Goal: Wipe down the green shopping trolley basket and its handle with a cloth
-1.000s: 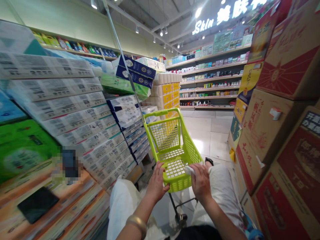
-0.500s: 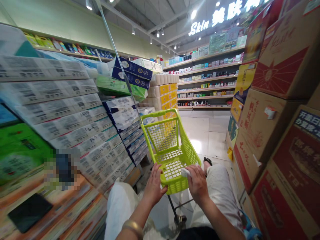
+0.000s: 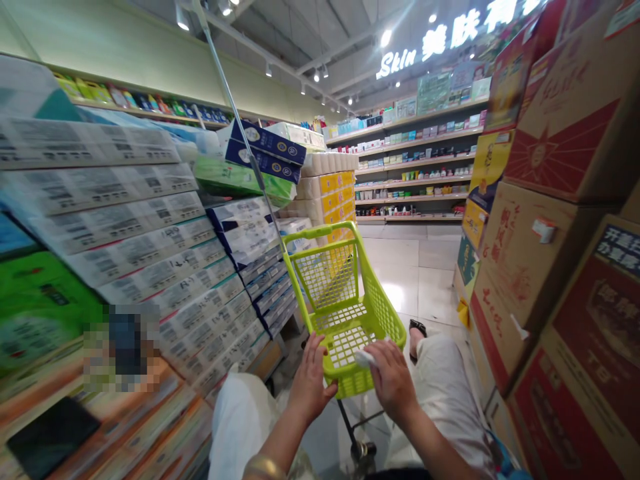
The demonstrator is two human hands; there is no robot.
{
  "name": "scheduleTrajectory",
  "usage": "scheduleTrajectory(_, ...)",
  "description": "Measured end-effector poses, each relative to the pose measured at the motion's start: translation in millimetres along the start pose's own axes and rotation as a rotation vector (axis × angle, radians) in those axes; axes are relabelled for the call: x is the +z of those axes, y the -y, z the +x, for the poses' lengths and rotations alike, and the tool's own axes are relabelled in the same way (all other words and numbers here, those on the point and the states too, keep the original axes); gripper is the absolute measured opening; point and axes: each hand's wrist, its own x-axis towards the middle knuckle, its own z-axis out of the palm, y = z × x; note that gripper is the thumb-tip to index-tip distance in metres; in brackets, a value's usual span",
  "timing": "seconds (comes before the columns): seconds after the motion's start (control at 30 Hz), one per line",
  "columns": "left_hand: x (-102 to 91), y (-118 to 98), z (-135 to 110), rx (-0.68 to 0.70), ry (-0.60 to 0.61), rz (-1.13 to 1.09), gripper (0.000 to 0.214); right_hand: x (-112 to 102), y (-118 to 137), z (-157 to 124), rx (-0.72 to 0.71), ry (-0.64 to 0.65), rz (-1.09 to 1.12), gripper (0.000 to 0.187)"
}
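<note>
A yellow-green plastic shopping cart point(image 3: 380, 307) with a lattice basket stands between my knees. My left hand point(image 3: 313, 377) grips its near left corner, fingers over the rim and thumb on the outer wall. In my right hand point(image 3: 390, 377) is a small white cloth point(image 3: 366, 358), pinched under bent fingers at the near rim; part of it is hidden by the hand. I cannot tell whether it is a tissue or a rag. The basket holds nothing that I can see. A metal pole point(image 3: 230, 100) rises at the cart's far left corner.
Stacked packs of paper goods point(image 3: 150, 220) rise close on the left. A dark flat tablet-like object point(image 3: 53, 437) lies on orange packs point(image 3: 165, 407). Cardboard cartons point(image 3: 530, 253) are piled on the right. Stocked shelves point(image 3: 415, 160) stand beyond the tiled floor point(image 3: 425, 257).
My right hand and the white cloth have shifted slightly left along the near rim. The left hand keeps its hold on the corner. The whole view has tilted a little.
</note>
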Motion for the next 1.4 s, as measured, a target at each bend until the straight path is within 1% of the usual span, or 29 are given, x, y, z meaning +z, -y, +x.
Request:
scheduleTrajectory(0.07,0.5,-1,0,-0.008,0.003,-0.001,0.052,-7,-18,3,0.081,-0.074,-0.056,0.026)
scheduleTrajectory(0.13,1.8,-3,1,-0.011,0.003,-0.001,0.051,-8,-21,4,0.139,-0.113,-0.081,0.024)
scheduleTrajectory(0.2,3.9,-4,2,-0.011,-0.001,-0.006,0.051,-2,-8,4,0.145,-0.106,-0.067,0.024)
scheduleTrajectory(0.33,6.8,-4,3,-0.002,-0.018,-0.015,0.053,15,29,1,-0.001,0.005,0.019,0.028)
scheduleTrajectory(0.4,6.4,-3,3,0.006,-0.017,-0.015,0.053,16,32,0,-0.039,0.038,0.034,0.029)
scheduleTrajectory(0.47,5.2,-3,2,0.007,-0.012,-0.017,0.054,10,19,0,-0.016,0.018,0.008,0.028)
scheduleTrajectory(0.6,4.5,-7,2,-0.011,-0.004,-0.027,0.052,-7,-22,1,0.096,-0.058,-0.083,0.023)
scheduleTrajectory(0.67,6.0,-9,3,-0.019,0.000,-0.026,0.053,-10,-28,2,0.149,-0.089,-0.104,0.022)
scheduleTrajectory(0.7,7.0,-10,3,-0.021,0.002,-0.025,0.053,-8,-25,2,0.167,-0.102,-0.106,0.022)
scheduleTrajectory(0.77,8.7,-11,4,-0.022,0.000,-0.021,0.055,-1,-9,0,0.160,-0.103,-0.090,0.023)
scheduleTrajectory(0.87,9.1,-11,4,-0.009,-0.012,-0.016,0.053,13,22,-3,0.021,-0.021,-0.030,0.027)
scheduleTrajectory(0.93,7.8,-11,4,0.002,-0.012,-0.015,0.051,15,30,-3,-0.052,0.032,-0.001,0.029)
scheduleTrajectory(1.0,6.3,-10,3,-0.001,-0.005,-0.020,0.053,10,21,-2,-0.049,0.038,0.000,0.028)
scheduleTrajectory(1.13,5.1,-11,1,-0.016,-0.008,-0.035,0.058,-9,-18,3,0.075,-0.047,-0.062,0.022)
scheduleTrajectory(1.2,5.7,-12,1,-0.014,-0.012,-0.038,0.058,-13,-26,5,0.141,-0.096,-0.084,0.020)
scheduleTrajectory(1.23,6.2,-13,1,-0.014,-0.015,-0.039,0.058,-11,-22,5,0.164,-0.114,-0.084,0.020)
scheduleTrajectory(1.3,7.1,-14,3,-0.016,-0.019,-0.039,0.057,-2,-3,4,0.164,-0.108,-0.062,0.021)
scheduleTrajectory(1.33,7.4,-14,3,-0.017,-0.020,-0.038,0.056,5,11,4,0.141,-0.085,-0.041,0.022)
scheduleTrajectory(1.4,7.5,-14,3,-0.013,-0.013,-0.034,0.052,16,37,3,0.052,0.005,0.017,0.024)
